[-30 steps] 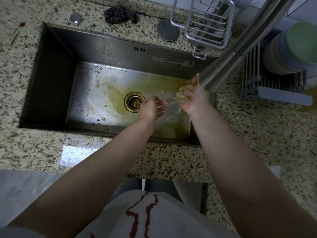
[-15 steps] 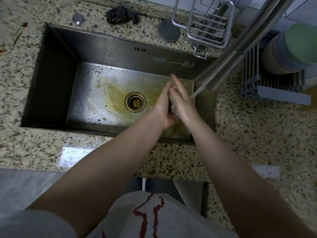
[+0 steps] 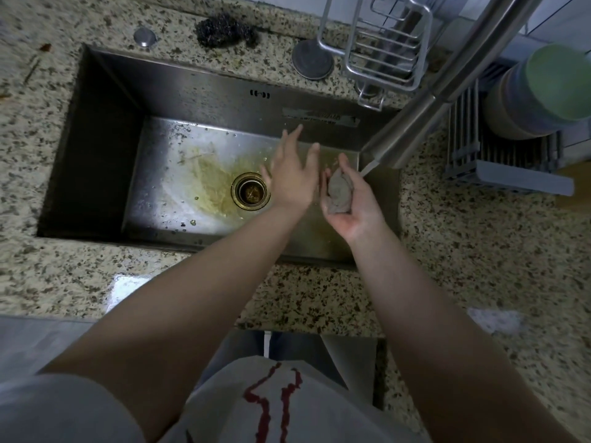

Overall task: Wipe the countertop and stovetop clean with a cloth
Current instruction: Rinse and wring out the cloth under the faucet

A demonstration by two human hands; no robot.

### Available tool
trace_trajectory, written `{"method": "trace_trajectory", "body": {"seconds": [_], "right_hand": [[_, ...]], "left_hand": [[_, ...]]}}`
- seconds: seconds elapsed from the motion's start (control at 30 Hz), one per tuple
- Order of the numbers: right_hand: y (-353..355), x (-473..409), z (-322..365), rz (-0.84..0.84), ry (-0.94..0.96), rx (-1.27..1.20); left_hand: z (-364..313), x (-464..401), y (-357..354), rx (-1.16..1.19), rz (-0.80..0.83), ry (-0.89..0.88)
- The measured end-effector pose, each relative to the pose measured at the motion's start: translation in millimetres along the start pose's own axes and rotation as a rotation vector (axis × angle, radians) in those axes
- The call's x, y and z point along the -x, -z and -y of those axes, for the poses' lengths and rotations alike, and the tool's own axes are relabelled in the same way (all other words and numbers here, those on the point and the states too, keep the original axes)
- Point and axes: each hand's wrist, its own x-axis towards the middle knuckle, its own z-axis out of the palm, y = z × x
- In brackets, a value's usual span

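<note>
A small wet grey cloth (image 3: pixel 339 194), bunched into a wad, lies in the palm of my right hand (image 3: pixel 350 207), whose fingers curl loosely round it. This hand is palm up over the right part of the steel sink (image 3: pixel 105 129), just below the faucet spout (image 3: pixel 396 145), from which a thin stream of water runs. My left hand (image 3: pixel 292 174) hovers over the sink beside the drain (image 3: pixel 251 190), fingers spread and straight, holding nothing and apart from the cloth. The speckled granite countertop (image 3: pixel 479 251) surrounds the sink. No stovetop is in view.
Yellow-brown dirty water stains the sink floor around the drain. A dark scouring pad (image 3: pixel 225 30), a round metal plug (image 3: pixel 311 59) and a wire rack (image 3: pixel 383 49) sit behind the sink. A grey roll-up drying rack (image 3: pixel 499 161) with a green-lidded container (image 3: pixel 540 91) lies to the right.
Half a second ago both hands were pressed together on the cloth. Now my left hand has pulled away to the left and opened; the cloth stays in my right palm.
</note>
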Motion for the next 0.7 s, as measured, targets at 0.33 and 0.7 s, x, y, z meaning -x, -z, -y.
{"method": "trace_trajectory", "body": {"seconds": [0.33, 0.7], "right_hand": [[-21, -29, 29, -0.073, 0.012, 0.054], [-22, -16, 23, -0.214, 0.083, -0.002]], "left_hand": [[16, 20, 5, 0.399, 0.086, 0.289], [-1, 32, 2, 0.615, 0.278, 0.416]]}}
